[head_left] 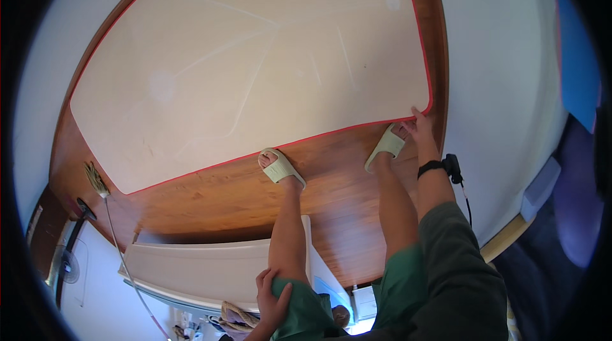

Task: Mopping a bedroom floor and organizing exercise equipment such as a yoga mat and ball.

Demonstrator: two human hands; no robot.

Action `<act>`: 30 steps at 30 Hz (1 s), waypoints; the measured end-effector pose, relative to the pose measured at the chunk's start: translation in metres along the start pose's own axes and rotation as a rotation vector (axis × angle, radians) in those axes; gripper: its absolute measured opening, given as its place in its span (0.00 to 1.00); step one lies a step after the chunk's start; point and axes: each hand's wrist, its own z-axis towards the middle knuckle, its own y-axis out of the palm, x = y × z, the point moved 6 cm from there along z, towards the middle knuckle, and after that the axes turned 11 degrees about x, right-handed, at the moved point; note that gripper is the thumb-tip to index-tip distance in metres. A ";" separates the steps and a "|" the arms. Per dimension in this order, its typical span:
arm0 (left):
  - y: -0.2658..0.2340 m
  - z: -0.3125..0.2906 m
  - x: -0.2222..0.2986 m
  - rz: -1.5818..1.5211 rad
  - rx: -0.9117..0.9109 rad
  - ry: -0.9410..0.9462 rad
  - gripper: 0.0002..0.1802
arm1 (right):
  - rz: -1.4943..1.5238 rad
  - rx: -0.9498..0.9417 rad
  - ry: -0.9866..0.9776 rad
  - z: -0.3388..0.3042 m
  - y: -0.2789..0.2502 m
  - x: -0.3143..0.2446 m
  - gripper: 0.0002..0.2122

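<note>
A large beige mat (268, 54) with a thin red border lies over the wooden floor, with pale crease lines across it. At its near right corner, my right hand (417, 126) has its fingers closed at the red edge; part of the grip is hidden. A black band with a small device (450, 169) is on my right wrist. My left hand (273, 295) rests on my left thigh, fingers spread over the hem of the green shorts (299, 315), holding nothing.
My feet in light green slippers (280, 167) stand by the mat's near edge. A mop (95, 181) leans at the left, beside a long pale bench-like piece (204, 267). White walls surround the floor; a blue panel (577, 60) hangs far right.
</note>
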 end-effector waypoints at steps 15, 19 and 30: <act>0.042 -0.017 -0.085 -0.109 0.243 -0.165 0.38 | 0.359 -0.630 -0.130 -0.509 0.182 -0.203 0.10; 0.002 0.050 -0.081 -0.781 0.165 -0.204 0.45 | 0.521 -0.596 -0.111 -0.583 0.166 -0.249 0.09; -0.246 0.216 -0.034 -2.124 0.285 -0.391 0.29 | 0.385 -0.617 -0.146 -0.754 0.110 -0.285 0.08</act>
